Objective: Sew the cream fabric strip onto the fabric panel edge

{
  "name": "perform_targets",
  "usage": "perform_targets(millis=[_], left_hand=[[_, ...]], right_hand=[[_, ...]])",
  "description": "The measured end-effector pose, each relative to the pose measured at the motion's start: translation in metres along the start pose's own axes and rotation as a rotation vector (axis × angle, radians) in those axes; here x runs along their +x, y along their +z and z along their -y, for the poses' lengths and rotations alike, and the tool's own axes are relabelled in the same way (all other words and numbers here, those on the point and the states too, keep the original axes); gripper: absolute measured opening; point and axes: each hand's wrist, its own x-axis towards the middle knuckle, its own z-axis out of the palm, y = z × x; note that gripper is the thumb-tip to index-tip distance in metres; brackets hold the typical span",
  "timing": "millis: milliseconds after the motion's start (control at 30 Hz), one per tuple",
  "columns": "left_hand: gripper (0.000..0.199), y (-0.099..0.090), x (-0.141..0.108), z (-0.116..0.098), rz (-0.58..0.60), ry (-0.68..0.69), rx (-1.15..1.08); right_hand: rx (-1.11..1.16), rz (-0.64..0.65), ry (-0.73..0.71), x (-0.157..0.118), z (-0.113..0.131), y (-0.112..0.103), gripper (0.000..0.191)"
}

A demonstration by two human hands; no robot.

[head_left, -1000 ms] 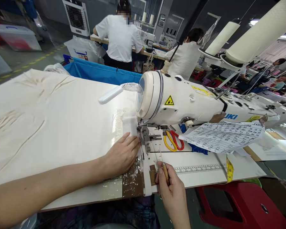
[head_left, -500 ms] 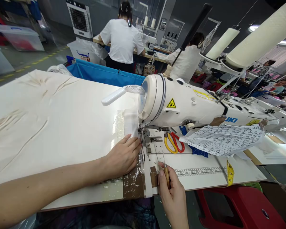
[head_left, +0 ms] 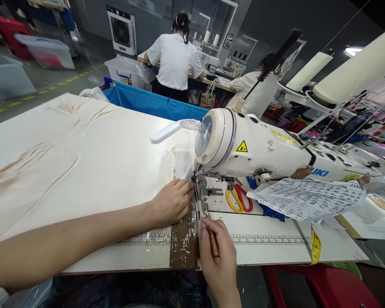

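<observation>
My left hand (head_left: 175, 202) rests on the bed beside the needle area, fingers drawn together and bent at the edge of a piece of white fabric (head_left: 182, 164). The fingertips are partly hidden. My right hand (head_left: 220, 252) is closed around the wooden handle of an awl (head_left: 214, 244). The awl's thin metal shaft points up and left, close to the metal guide in front of the presser foot. Over both hands stands a white sewing machine (head_left: 244, 145), its needle area just beyond my left fingertips.
Red-and-yellow-handled scissors (head_left: 234, 201) lie under the machine arm. A handwritten sheet (head_left: 311, 194) hangs from it. A yellow tape measure (head_left: 315, 246) droops over the front edge. A blue fabric bin (head_left: 160, 102) stands behind the table. Co-workers sit farther back.
My right hand has moved left with the awl, bringing its tip near the guide. My left fingers are more bent now. The white strip that hung toward the front edge no longer shows clearly.
</observation>
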Motion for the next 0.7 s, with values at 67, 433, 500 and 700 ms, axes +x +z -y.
perform_targets(millis=[67, 433, 500, 700], left_hand=[[0.040, 0.000, 0.002, 0.003, 0.011, -0.011, -0.032], [0.036, 0.004, 0.002, 0.007, -0.055, 0.012, -0.083], [0.035, 0.003, 0.003, 0.007, -0.052, 0.000, -0.080], [0.040, 0.003, 0.005, 0.012, 0.001, -0.049, -0.084]], right_hand=[[-0.108, 0.025, -0.128, 0.011, 0.002, 0.008, 0.021], [-0.570, 0.105, -0.183, 0.030, 0.000, 0.024, 0.033], [-0.602, 0.098, -0.193, 0.029, 0.001, 0.025, 0.033], [-0.742, 0.115, -0.155, 0.028, 0.002, 0.033, 0.033]])
